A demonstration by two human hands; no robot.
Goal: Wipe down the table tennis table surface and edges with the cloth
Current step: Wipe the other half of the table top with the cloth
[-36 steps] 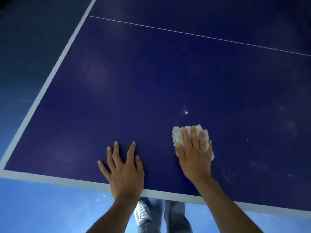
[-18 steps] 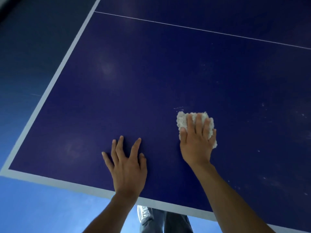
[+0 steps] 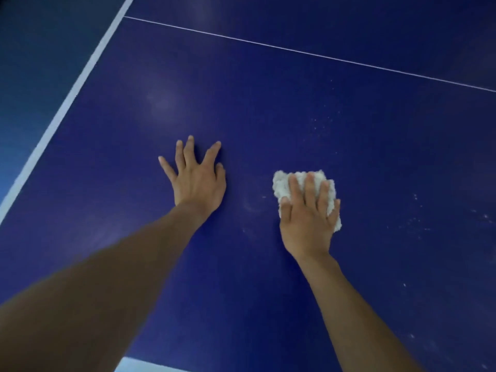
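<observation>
Both hands have gone further in from the near edge, which has almost dropped out of view; the cloth (image 3: 280, 187) went forward with them, toward the centre line (image 3: 308, 53).

Right hand (image 3: 308, 221) lies on top of the cloth, fingers (image 3: 310, 185) straight and slightly apart, pressing it flat to the table (image 3: 268, 103). Thumb sits at the cloth's left edge. I read that as a flat-palm push: weight over the wad so it scrubs rather than skids.

Left hand (image 3: 197, 181), well left of the cloth, holds nothing. Its fingers are spread wide and flat on the table, most likely a prop for the long lean.

Pale specks (image 3: 410, 218) lie scattered right of the cloth and beyond it; a faint smear sits just left of it. So the surface pass is mid-way, I judge, with the right-hand stretch due next. Side line (image 3: 67, 103), far left of the cloth, looks untouched; edges not yet done.
</observation>
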